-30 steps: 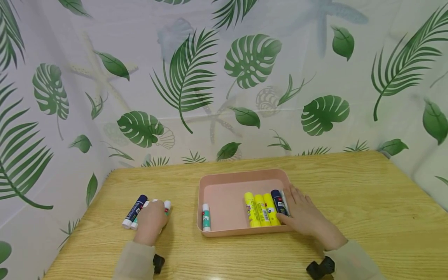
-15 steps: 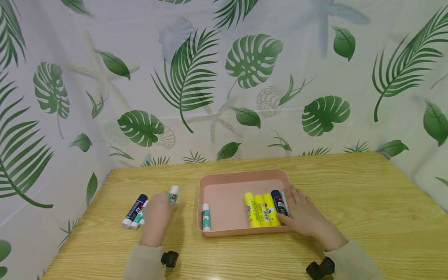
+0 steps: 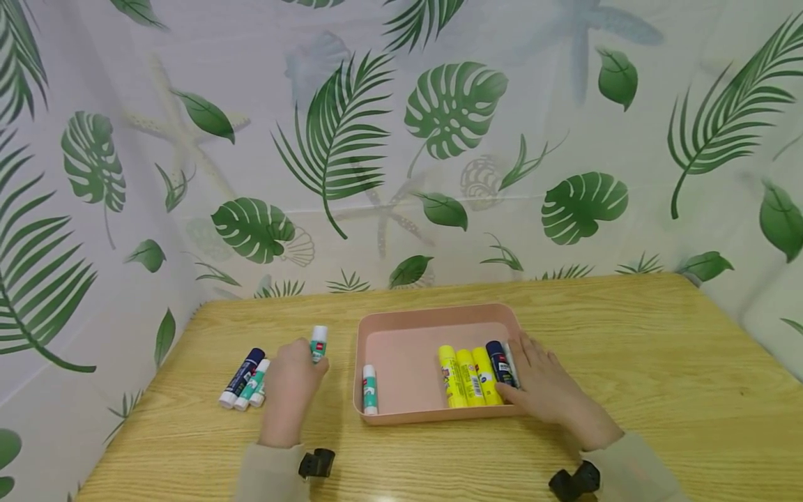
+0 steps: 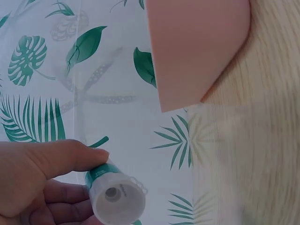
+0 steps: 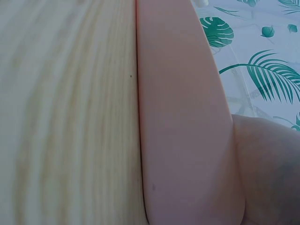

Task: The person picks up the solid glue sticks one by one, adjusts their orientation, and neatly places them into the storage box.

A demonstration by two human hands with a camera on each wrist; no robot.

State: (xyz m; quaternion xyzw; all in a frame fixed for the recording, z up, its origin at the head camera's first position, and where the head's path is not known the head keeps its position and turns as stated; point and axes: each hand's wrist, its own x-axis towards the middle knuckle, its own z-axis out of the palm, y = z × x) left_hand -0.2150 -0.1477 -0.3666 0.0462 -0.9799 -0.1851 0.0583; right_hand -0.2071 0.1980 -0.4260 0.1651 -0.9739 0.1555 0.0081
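My left hand [image 3: 291,387] pinches a white-capped green glue stick [image 3: 318,340] between thumb and fingers, off the table, left of the pink tray [image 3: 433,416]. In the left wrist view the hollow white base of this glue stick [image 4: 119,199] faces the camera, with the thumb on top. My right hand [image 3: 547,390] rests over the tray's right rim, its fingers extended and the thumb reaching inside. Beside it lie a dark blue glue stick [image 3: 502,362] and a partly covered whitish one. Yellow glue sticks [image 3: 465,376] line up to their left.
A small green glue stick [image 3: 369,390] lies against the tray's left wall. On the wooden table [image 3: 389,460], at the left, are a dark blue glue stick [image 3: 243,376] and green-and-white ones [image 3: 254,385]. A leaf-patterned cloth [image 3: 376,265] hangs behind the table.
My left hand has lifted a green glue stick from the group on the left and moved right toward the tray. The right hand has stayed on the tray's rim.
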